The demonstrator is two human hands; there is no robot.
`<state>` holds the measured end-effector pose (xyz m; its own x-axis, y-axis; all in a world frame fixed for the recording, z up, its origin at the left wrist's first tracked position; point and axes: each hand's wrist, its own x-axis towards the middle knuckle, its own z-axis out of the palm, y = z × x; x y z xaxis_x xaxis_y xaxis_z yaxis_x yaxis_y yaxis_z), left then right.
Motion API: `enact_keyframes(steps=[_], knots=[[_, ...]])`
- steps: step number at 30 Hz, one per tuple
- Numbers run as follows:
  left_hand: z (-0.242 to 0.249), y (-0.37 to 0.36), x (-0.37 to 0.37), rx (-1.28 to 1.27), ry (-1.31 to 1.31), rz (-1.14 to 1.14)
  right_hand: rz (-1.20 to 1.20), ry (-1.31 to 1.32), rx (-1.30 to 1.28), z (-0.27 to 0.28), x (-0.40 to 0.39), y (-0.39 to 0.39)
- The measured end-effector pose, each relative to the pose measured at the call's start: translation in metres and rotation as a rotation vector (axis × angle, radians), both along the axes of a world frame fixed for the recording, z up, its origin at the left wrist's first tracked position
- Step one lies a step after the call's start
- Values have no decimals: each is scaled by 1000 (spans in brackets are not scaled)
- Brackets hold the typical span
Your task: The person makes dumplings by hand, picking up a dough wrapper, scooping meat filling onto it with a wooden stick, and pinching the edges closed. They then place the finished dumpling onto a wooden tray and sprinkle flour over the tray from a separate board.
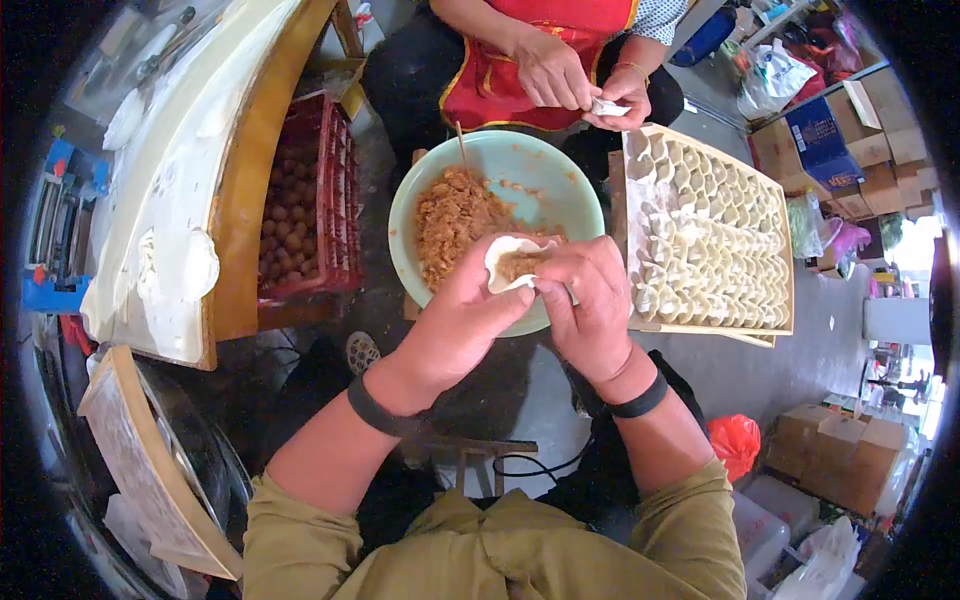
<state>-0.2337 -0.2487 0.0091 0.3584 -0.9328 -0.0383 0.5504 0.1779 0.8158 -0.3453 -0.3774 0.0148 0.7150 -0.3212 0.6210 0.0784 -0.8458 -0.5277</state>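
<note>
A dumpling wrapper (513, 262) with brown filling inside rests in my left hand (462, 310), whose fingers curl under and around it. My right hand (588, 295) pinches the wrapper's right edge between thumb and fingers. Both hands are over the near side of a pale green bowl (580, 190). Minced filling (455, 215) is heaped in the bowl's left part, and a thin stick (461, 143) stands up from it. To the right of my hands, a wooden tray (788, 260) bears rows of folded dumplings (710, 225).
Across the bowl, a person in a red apron (495, 75) holds a white wrapper (608, 107) in both hands. A floured table (150, 240) and a red crate (340, 200) of round brown items stand left. Cardboard boxes (835, 455) and a red bag (733, 445) are at right.
</note>
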Motion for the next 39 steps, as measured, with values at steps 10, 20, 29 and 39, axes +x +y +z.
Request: enact_keyframes(steps=[10, 20, 29, 39], knots=[[-4, 5, 3, 69, -540, 105, -4, 104, 77, 14, -2, -2], [9, 6, 0, -32, -544, 160, 57, 82, 99, 24, -8, 0], [16, 12, 9, -6, -1242, 216, 87, 97, 184, 27, -8, 10], [14, 14, -8, 98, -482, 105, 32, 24, 215, 21, -16, -1]])
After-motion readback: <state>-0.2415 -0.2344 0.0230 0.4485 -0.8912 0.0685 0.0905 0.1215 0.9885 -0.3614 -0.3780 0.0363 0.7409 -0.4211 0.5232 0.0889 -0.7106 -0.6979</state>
